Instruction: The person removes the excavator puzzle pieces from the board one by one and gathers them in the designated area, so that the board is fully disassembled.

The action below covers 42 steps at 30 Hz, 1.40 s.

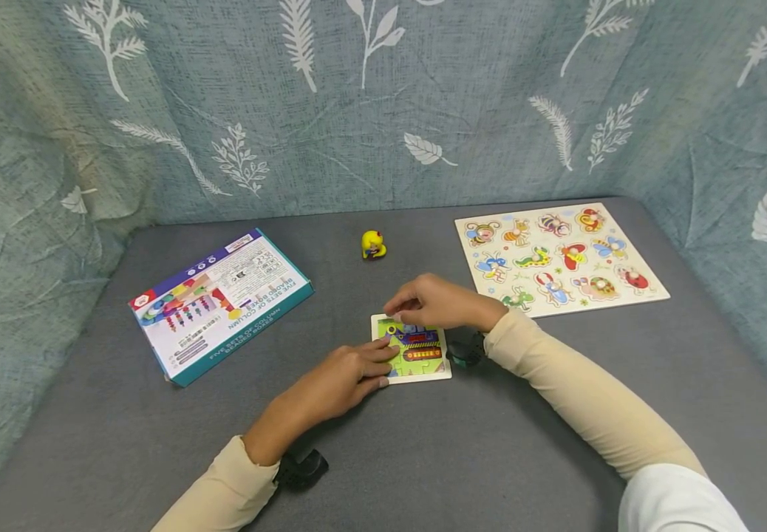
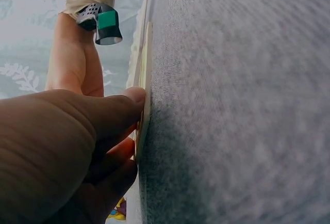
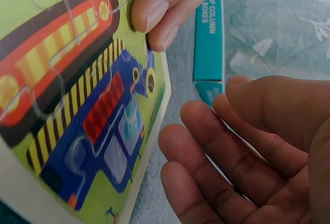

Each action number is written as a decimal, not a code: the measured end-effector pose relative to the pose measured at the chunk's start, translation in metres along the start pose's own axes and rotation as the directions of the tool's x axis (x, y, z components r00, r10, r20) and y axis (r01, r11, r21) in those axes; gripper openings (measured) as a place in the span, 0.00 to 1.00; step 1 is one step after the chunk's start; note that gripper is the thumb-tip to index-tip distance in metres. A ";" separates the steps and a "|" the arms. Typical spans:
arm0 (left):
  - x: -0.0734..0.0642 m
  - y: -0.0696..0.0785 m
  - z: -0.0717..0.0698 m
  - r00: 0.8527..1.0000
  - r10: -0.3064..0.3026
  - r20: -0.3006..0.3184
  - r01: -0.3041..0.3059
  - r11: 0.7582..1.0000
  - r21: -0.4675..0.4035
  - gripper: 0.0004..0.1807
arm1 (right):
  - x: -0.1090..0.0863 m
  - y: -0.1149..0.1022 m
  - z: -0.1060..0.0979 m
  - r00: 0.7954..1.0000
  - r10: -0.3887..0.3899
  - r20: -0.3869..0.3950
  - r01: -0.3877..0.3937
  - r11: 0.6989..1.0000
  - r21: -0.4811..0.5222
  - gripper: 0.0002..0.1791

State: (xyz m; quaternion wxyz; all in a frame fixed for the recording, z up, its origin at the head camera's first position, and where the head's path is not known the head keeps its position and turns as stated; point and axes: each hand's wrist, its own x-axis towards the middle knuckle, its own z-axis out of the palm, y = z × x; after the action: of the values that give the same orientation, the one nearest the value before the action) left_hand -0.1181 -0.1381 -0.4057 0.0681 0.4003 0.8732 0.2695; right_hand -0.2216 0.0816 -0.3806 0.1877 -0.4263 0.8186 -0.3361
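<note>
I have the small jigsaw puzzle [image 1: 417, 353] lying flat on the grey surface [image 1: 490, 443], and I place everything else by it. Its pale frame holds a picture of a blue vehicle with a striped band and an orange-red track on green, with seams between the pieces. The left hand [image 1: 349, 374] lies at the puzzle's left side, fingers extended over that edge onto the picture, thumb at the near-left corner; its grip is loose and flat, touching the puzzle without closing round it. The right hand [image 1: 435, 301] arches over the puzzle's far edge. My right wrist view shows that grip partly open, fingers softly bent, thumb apart, and I see nothing held between them; the fingertips look just off the puzzle, though depth is hard to judge from here. Left of the puzzle, well apart, I see a teal and white box [image 1: 224, 307] lying at a slant. Beyond the puzzle stands a small yellow figure [image 1: 373, 244]. Beyond it to the right lies a board of insect pictures [image 1: 559, 260]. A leaf-patterned cloth [image 1: 357, 125] hangs farther behind the puzzle.
</note>
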 end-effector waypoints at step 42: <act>0.000 0.007 0.004 0.999 0.013 -0.034 -0.012 0.999 0.032 0.16 | 0.023 -0.004 0.011 0.999 -0.004 0.051 0.017 0.964 -0.265 0.13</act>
State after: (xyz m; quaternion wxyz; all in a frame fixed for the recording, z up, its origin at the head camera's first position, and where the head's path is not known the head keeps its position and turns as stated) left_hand -0.1120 -0.1326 -0.4049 0.0452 0.4023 0.8759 0.2626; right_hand -0.2257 0.0561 -0.3861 0.1475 -0.4602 0.8490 -0.2137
